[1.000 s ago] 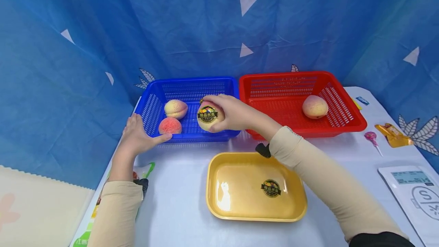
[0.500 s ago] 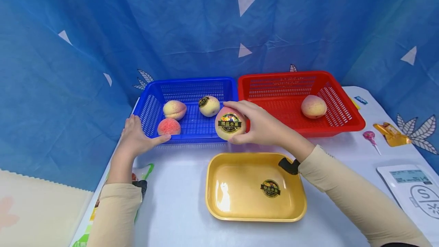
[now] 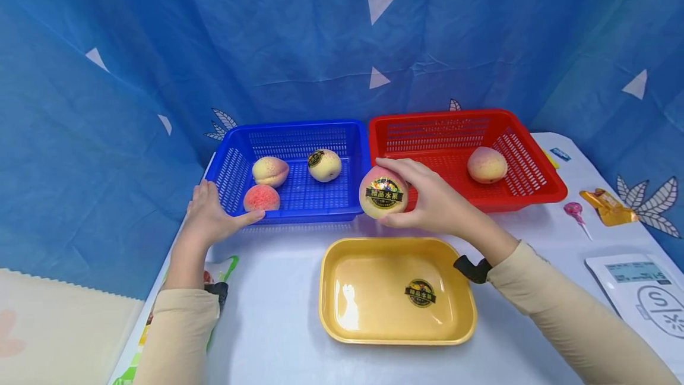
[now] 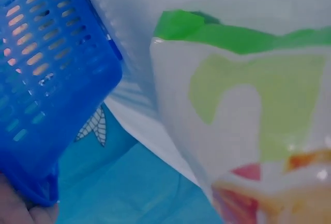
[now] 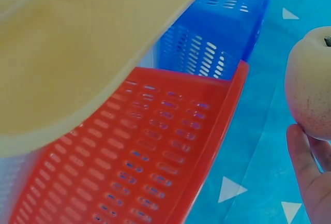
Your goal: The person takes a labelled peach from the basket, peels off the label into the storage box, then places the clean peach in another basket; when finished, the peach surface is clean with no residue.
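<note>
The right hand is holding a peach between thumb and fingers, which are parting only as far as the fruit is wide. The peach is hanging in the air to the left of that hand's wrist, near where the front right corner of the blue basket is meeting the front left corner of the red basket. In the head view it is showing just beyond the far edge of the yellow tray; its height cannot be told. Being nearly round, it is showing no clear long axis.

The left hand is lying well apart, off to the left, spreading at the blue basket's front left corner, thumb stretching along the front edge, holding no fruit. A pale peach and a red peach are lying nearest it; a stickered peach is sitting closer to the basket's right edge.
</note>
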`<state>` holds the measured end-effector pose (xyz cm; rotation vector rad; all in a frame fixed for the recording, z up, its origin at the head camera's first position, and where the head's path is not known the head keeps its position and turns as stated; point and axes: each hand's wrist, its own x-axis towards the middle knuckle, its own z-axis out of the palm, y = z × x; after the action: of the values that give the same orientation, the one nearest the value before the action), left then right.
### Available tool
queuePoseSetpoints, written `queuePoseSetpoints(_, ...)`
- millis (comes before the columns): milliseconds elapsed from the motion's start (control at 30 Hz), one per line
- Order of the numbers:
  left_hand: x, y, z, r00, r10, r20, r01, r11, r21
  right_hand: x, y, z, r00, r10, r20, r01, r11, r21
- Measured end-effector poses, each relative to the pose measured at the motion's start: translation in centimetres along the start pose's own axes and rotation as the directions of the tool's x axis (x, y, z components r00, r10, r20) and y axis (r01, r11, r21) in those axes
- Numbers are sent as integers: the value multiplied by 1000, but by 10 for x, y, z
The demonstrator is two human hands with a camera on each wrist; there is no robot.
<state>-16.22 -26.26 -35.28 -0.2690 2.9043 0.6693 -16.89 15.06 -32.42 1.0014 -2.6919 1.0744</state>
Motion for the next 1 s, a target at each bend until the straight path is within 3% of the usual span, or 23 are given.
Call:
queuePoseSetpoints(200,-13,22,-1,992,102,-78,-102,995,6,-6,3,-3,1000,11,-25,-11,1000,-9)
queuePoseSetpoints(267,-22,38,0,978,159,-133,-163,986,-21,-7,3,-4,999,9,-32,-9,1000,-15)
queuePoseSetpoints(333,-32,57,2,952,229,-205,-247,967,-68,-8,3,-5,999,8,-40,-9,1000,-24)
queuePoseSetpoints(400,-44,78,7,916,293,-274,-337,933,-128,-10,1,-4,999,12,-48,-14,999,-38)
queuePoseSetpoints(500,-60,107,16,863,388,-324,-469,854,-226,-11,0,-3,998,14,-63,-18,998,-59)
queuePoseSetpoints(600,-72,132,26,833,450,-321,-542,778,-318,-12,0,-2,997,5,-77,-11,997,-76)
queuePoseSetpoints(700,-79,151,36,818,492,-298,-574,728,-374,-14,-1,0,996,-7,-89,-2,996,-94)
queuePoseSetpoints(767,-80,161,43,811,513,-282,-585,709,-394,-14,-1,1,996,-13,-91,4,994,-105)
queuePoseSetpoints(1000,-77,180,60,806,532,-259,-591,694,-411,-15,-2,3,995,-47,-90,34,989,-141)
